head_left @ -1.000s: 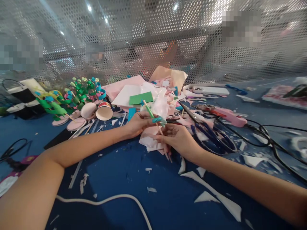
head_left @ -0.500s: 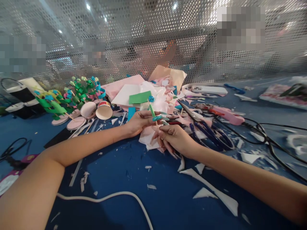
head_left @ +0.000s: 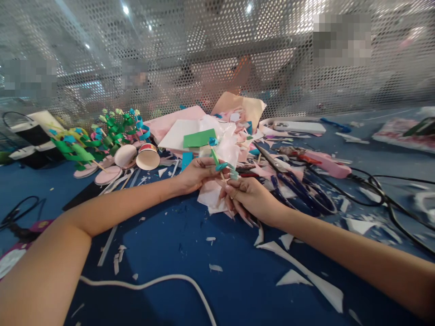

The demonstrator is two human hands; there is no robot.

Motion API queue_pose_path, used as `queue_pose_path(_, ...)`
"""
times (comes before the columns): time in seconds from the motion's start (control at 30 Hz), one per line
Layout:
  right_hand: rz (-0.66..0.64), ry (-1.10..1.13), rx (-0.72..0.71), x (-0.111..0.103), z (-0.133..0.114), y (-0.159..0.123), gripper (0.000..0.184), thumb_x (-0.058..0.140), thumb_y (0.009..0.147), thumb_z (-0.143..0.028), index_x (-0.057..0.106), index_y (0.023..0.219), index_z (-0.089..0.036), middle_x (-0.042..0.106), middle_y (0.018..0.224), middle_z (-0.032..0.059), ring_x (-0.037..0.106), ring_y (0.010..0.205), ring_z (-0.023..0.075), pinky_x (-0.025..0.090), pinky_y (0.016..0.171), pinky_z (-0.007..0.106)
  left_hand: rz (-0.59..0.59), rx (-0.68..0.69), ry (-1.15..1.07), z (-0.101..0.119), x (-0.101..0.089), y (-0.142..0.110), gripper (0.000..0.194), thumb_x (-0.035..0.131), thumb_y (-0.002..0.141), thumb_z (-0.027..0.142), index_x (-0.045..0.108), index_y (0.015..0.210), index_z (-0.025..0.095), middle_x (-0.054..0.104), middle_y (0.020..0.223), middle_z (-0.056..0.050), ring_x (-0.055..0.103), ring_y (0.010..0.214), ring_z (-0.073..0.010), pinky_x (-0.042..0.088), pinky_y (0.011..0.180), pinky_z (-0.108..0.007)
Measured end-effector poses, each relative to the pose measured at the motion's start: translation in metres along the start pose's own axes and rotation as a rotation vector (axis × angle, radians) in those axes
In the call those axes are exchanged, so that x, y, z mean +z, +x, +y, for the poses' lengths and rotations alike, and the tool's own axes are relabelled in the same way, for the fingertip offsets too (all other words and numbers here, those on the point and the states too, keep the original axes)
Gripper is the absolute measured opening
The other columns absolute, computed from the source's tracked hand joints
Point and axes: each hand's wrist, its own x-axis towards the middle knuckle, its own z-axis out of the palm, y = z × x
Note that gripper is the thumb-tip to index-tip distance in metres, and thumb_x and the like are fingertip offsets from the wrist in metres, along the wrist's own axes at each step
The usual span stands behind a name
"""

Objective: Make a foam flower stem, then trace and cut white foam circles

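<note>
Between my two hands a paper flower (head_left: 213, 143) on a thin wooden stick stands slightly tilted, blue at its top and wrapped in green paper below. My left hand (head_left: 197, 173) pinches the green-wrapped part of the stem from the left. Lower down, the fingers of my right hand (head_left: 247, 194) are closed on the bare end of the stick. A green paper rectangle (head_left: 199, 138) lies just behind the flower, with a small blue paper piece (head_left: 186, 159) left of my fingers. Crumpled white paper (head_left: 211, 197) is under my hands.
Blue-handled scissors (head_left: 295, 179) and a pink glue gun (head_left: 329, 164) with black cable lie at right. Finished-looking paper flowers (head_left: 79, 154) and a paper cup (head_left: 148, 157) stand at left. White scraps (head_left: 306, 267) and a white cable (head_left: 163, 277) are in front.
Both hands keep their hold on the flower's stem, which has turned or shifted slightly. The view has moved a little, so things at right appear farther right.
</note>
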Motion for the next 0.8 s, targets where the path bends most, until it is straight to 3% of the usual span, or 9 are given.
queue_pose_path(0.13,0.018,0.038,0.022,0.0006,0.0,0.0005,0.039,0.058,0.071,-0.055,0.055,0.062,-0.017,0.049,0.034,-0.005,0.04,0.026,0.0061,0.027,0.031,0.019,-0.006,0.003,-0.016,-0.0002,-0.0006,0.0007,0.036,0.086,0.042,0.024,0.071,0.073,0.013,0.07,0.064,-0.002,0.067,0.066,-0.0148,0.052,0.069,-0.027)
queue_pose_path(0.3,0.105,0.093,0.063,0.0028,-0.0007,0.0005,0.038,0.067,0.063,-0.051,0.056,0.059,-0.015,0.059,0.045,-0.0015,0.04,0.024,0.0044,0.03,0.027,0.018,0.045,0.001,-0.022,-0.0011,-0.0003,0.0013,0.03,0.083,0.049,0.02,0.07,0.075,0.012,0.07,0.068,-0.003,0.067,0.069,-0.0148,0.051,0.079,-0.031)
queue_pose_path(0.47,0.207,0.155,0.068,0.0046,-0.0003,0.0003,0.037,0.073,0.057,-0.048,0.057,0.062,-0.015,0.064,0.05,0.0005,0.046,0.025,0.0074,0.036,0.025,0.019,0.062,0.039,-0.018,-0.0025,0.0001,0.0017,0.037,0.086,0.041,0.024,0.07,0.072,0.013,0.071,0.068,-0.003,0.067,0.07,-0.016,0.051,0.08,-0.033)
queue_pose_path(0.8,0.109,0.163,0.102,0.0034,-0.0036,-0.0007,0.041,0.069,0.059,-0.054,0.057,0.062,-0.014,0.062,0.045,-0.0001,0.043,0.024,0.0057,0.036,0.025,0.017,0.044,0.037,0.06,-0.0005,0.0034,-0.0003,0.043,0.087,0.036,0.032,0.069,0.071,0.013,0.069,0.061,-0.002,0.066,0.063,-0.0151,0.05,0.072,-0.03)
